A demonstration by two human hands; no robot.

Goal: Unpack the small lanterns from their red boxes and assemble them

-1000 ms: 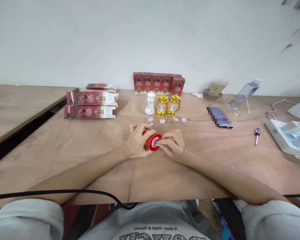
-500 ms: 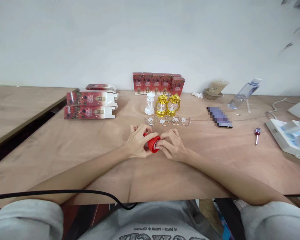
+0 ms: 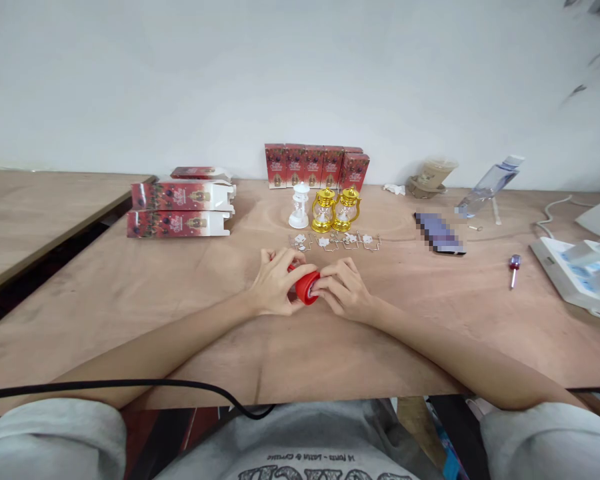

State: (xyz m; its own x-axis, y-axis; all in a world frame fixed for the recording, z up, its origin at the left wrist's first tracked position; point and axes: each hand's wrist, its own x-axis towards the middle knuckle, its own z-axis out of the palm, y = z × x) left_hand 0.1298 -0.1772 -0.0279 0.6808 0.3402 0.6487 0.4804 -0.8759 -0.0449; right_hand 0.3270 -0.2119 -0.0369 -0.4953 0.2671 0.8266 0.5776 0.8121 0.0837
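Observation:
My left hand (image 3: 280,281) is wrapped round a small red lantern (image 3: 307,288), which lies tipped on its side with its base turned to the right. At that base, the fingers of my right hand (image 3: 345,290) are pressed together, their tips reaching into its hollow. Whatever those fingertips pinch is hidden. Just beyond my hands lie several bent wire pieces with small white parts (image 3: 324,243). Behind them stand a white lantern (image 3: 300,208) and two gold lanterns (image 3: 323,212), all upright.
Several red printed boxes (image 3: 314,165) stand against the wall. More boxes (image 3: 173,224) with open flaps lie at left. On the right are a phone (image 3: 439,233), a screwdriver (image 3: 515,270), a tilted bottle (image 3: 493,187), a cup (image 3: 437,173) and a power strip (image 3: 575,280). A black cable (image 3: 130,383) crosses in front.
My right fingertips have shifted slightly at the lantern's base and now cover more of its hollow. My left hand keeps its hold, and the things on the table have stayed put.

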